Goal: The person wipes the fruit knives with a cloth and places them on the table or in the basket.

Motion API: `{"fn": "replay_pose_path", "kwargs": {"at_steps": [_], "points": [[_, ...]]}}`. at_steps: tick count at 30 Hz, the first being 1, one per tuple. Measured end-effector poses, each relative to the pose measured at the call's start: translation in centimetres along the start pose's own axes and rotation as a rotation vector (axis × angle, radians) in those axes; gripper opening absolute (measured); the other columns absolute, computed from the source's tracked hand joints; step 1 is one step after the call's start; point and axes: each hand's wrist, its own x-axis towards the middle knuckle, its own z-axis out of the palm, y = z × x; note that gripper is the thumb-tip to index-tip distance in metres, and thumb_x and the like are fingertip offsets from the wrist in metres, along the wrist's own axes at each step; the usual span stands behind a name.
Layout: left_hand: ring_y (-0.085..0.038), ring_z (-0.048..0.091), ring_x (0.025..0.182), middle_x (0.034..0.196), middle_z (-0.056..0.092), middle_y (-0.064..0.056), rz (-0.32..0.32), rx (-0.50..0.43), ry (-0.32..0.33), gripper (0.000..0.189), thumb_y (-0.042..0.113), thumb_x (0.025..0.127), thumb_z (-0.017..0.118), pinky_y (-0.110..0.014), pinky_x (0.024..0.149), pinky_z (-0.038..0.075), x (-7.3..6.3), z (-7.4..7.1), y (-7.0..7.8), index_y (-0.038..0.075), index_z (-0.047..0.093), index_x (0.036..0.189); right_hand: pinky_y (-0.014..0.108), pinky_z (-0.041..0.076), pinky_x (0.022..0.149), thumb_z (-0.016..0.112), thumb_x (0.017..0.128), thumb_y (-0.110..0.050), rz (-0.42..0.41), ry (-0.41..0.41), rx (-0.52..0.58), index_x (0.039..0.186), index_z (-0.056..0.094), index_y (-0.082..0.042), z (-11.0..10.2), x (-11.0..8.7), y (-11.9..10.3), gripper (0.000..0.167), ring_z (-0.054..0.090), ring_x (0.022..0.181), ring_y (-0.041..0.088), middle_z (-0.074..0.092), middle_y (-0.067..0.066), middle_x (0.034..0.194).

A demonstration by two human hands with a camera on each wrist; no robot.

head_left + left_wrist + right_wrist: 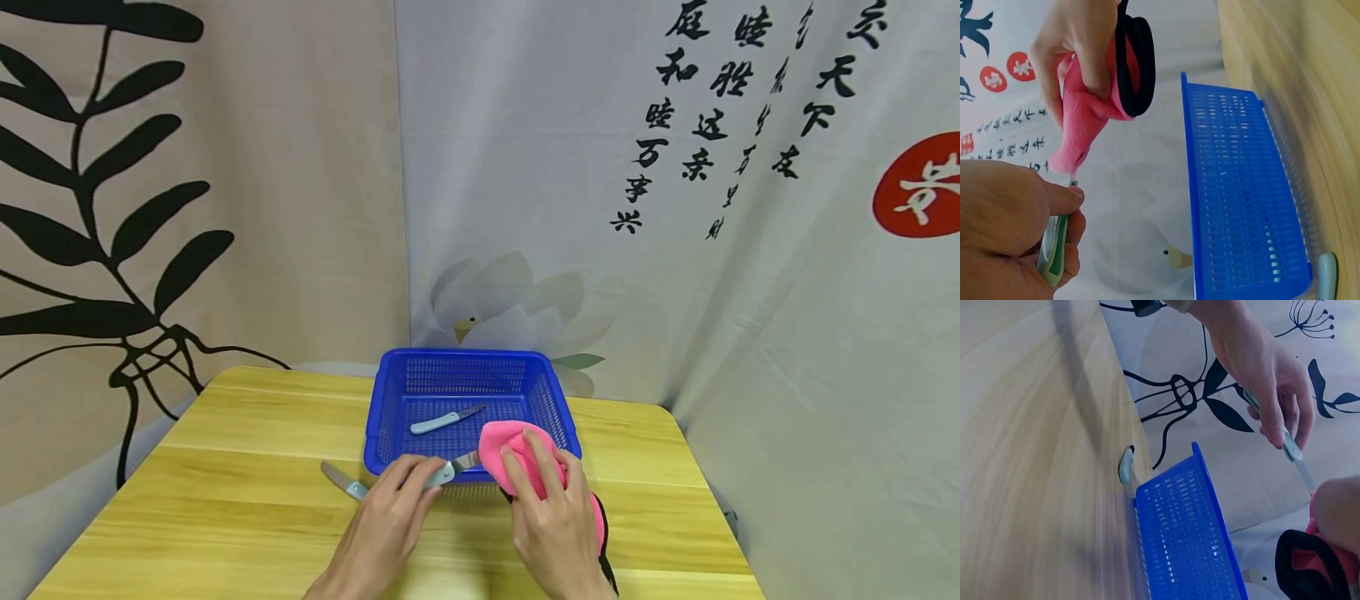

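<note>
My left hand (pixel 386 521) grips the pale blue handle of a small knife (pixel 442 474) in front of the basket, its blade pointing right. A pink cloth (pixel 495 442) with black edging is bunched in my right hand (pixel 551 525), wrapped over the blade's far end, so the tip is hidden. In the left wrist view the cloth (pixel 1082 125) hangs in folds above the knife handle (pixel 1055 250). Bare blade shows between handle and cloth in the right wrist view, where the left hand (pixel 1272 381) curls round the knife (pixel 1292 449).
A blue plastic basket (pixel 465 354) stands at the table's back edge, with another pale blue-handled knife (pixel 435 423) lying inside. One more such knife (pixel 343 481) lies on the wooden table (pixel 225 500), left of the basket and partly behind my left hand. A printed curtain (pixel 322 208) hangs behind.
</note>
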Motion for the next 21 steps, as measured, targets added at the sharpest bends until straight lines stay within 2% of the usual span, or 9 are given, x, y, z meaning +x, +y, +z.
{"fn": "replay_pose_path", "kwargs": {"at_steps": [3,4,7,10,14,21], "points": [[-0.014,0.074,0.105,0.118,0.076,-0.002,-0.017,-0.013,0.0,0.021,0.015,0.114,0.067,-0.024,0.093,0.065,0.0,-0.3,-0.2,0.007,0.077,0.131,0.058,0.059,0.091,0.044,0.103,-0.01,0.012,-0.011,0.018,0.136,0.079,-0.012,0.0,0.0,0.6,0.048,0.063,0.111,0.047,0.069,0.021,0.15],[-0.014,0.074,0.105,0.118,0.076,-0.002,-0.023,-0.018,-0.001,0.022,0.01,0.109,0.073,-0.023,0.094,0.064,-0.1,-0.4,-0.2,0.007,0.077,0.131,0.058,0.058,0.091,0.046,0.101,-0.01,0.015,-0.012,0.022,0.136,0.079,-0.011,0.0,0.0,0.8,0.048,0.062,0.11,0.047,0.069,0.022,0.15],[-0.014,0.075,0.105,0.118,0.076,-0.002,-0.042,-0.042,0.0,0.039,-0.003,0.094,0.085,-0.02,0.093,0.064,-0.1,-0.6,-0.4,0.008,0.077,0.13,0.057,0.057,0.09,0.051,0.096,-0.008,0.027,-0.009,0.025,0.136,0.079,-0.01,0.0,-0.1,1.3,0.049,0.062,0.109,0.047,0.069,0.023,0.149],[-0.014,0.076,0.103,0.117,0.076,-0.002,-0.059,-0.058,0.008,0.048,-0.008,0.086,0.089,-0.019,0.09,0.064,-0.3,-0.7,-0.6,0.008,0.077,0.13,0.057,0.056,0.09,0.055,0.092,-0.007,0.037,0.008,0.02,0.136,0.079,-0.009,0.0,-0.1,1.8,0.05,0.064,0.111,0.048,0.07,0.025,0.147],[-0.014,0.077,0.1,0.115,0.076,-0.004,-0.073,-0.053,0.019,0.049,-0.01,0.083,0.091,-0.023,0.085,0.067,-0.4,-0.7,-0.8,0.006,0.077,0.127,0.055,0.053,0.09,0.057,0.091,-0.006,0.029,0.062,0.025,0.135,0.079,-0.007,-0.1,0.1,1.9,0.049,0.065,0.116,0.047,0.071,0.026,0.145],[-0.016,0.077,0.102,0.113,0.077,-0.004,-0.067,-0.013,0.01,0.044,-0.006,0.086,0.091,-0.028,0.087,0.068,-0.4,-0.3,-0.7,0.006,0.078,0.126,0.052,0.054,0.085,0.051,0.098,-0.008,-0.051,0.15,0.057,0.131,0.081,-0.008,0.2,0.7,0.1,0.045,0.064,0.103,0.044,0.073,0.026,0.142]]}}
